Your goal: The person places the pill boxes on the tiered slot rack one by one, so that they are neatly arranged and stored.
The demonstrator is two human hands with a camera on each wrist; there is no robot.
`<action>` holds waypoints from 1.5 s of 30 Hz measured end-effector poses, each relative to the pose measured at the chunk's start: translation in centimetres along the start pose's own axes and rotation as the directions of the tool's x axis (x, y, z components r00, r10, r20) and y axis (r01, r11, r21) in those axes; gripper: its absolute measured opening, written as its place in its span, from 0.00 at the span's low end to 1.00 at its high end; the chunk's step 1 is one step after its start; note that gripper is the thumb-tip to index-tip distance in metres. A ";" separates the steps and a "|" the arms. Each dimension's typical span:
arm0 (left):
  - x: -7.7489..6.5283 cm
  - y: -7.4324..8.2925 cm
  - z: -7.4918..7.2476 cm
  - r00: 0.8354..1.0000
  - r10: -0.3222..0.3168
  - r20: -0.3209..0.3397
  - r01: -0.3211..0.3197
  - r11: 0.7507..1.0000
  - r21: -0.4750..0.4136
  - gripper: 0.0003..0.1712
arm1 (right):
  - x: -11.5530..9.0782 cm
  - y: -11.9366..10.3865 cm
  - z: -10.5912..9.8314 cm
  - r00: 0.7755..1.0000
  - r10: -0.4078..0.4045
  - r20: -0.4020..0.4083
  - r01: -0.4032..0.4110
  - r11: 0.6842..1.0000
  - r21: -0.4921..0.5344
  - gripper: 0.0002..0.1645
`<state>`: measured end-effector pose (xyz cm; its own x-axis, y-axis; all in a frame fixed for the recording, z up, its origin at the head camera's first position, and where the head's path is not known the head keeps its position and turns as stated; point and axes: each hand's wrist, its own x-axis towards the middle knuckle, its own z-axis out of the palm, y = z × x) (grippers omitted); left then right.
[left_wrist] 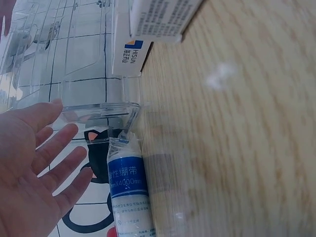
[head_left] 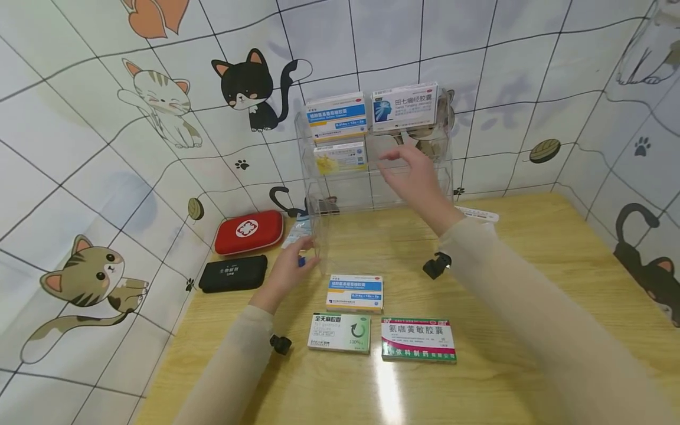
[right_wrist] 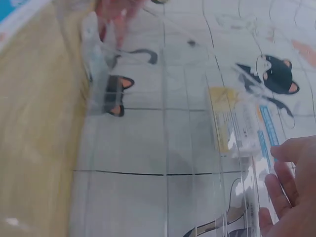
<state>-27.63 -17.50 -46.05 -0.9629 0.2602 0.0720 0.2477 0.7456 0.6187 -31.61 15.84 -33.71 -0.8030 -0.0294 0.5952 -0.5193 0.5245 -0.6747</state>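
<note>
A clear plastic tiered rack (head_left: 312, 203) stands against the wall. Its top tier carries a blue-and-white medicine box (head_left: 337, 118) on the left and a white medicine box (head_left: 405, 107) with a blue head picture on the right. One tier lower, at left, sits a yellow-and-white medicine box (head_left: 340, 158). My right hand (head_left: 417, 180) is raised before the rack's right half, fingers parted and holding nothing. Beside the rack's lower left side is my left hand (head_left: 289, 271), its fingers spread and relaxed in the left wrist view. A wrapped bandage roll (left_wrist: 129, 182) lies close to those fingers.
In front of the rack lie another blue-and-white box (head_left: 354, 293), a green-and-white box (head_left: 339, 332) and a green-and-magenta box (head_left: 418, 339). Left of it are a red first-aid case (head_left: 249, 232) and a black case (head_left: 234, 273). A white strip (head_left: 478, 215) lies behind the right forearm.
</note>
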 end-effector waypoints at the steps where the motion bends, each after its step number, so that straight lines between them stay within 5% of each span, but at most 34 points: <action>1: -0.1 0.0 0.0 1.000 0.000 0.001 0.000 1.000 -0.001 0.36 | -0.9 0.0 -0.4 1.000 -0.009 0.018 0.009 1.000 0.006 0.14; 9: -0.2 0.1 0.2 1.000 0.026 0.012 -0.026 1.000 -0.001 0.36 | -8.8 2.0 -3.4 0.978 0.078 0.194 -0.063 0.995 -0.082 0.14; 14: -0.4 -0.1 0.2 1.000 0.000 0.011 0.000 1.000 0.017 0.36 | -13.4 3.1 -4.3 0.941 0.180 0.285 -0.145 0.979 -0.140 0.16; 23: -0.3 0.3 0.0 1.000 0.018 -0.002 -0.018 1.000 0.009 0.35 | -20.0 3.7 -5.9 0.864 0.242 0.441 -0.209 0.970 -0.122 0.20; 35: -0.3 0.4 -0.2 1.000 -0.002 0.010 0.002 1.000 0.008 0.36 | -25.6 3.5 -7.5 0.795 0.267 0.545 -0.158 0.958 -0.238 0.31; 45: 0.0 0.2 0.1 1.000 0.019 -0.004 -0.019 1.000 0.017 0.35 | -27.0 3.4 -7.8 0.778 0.276 0.564 -0.141 0.952 -0.270 0.39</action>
<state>-27.56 -17.26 -46.02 -0.9585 0.2716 0.0868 0.2674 0.7508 0.6040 -9.42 25.09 -48.67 -0.9330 -0.3585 0.0308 -0.3020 0.7337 -0.6086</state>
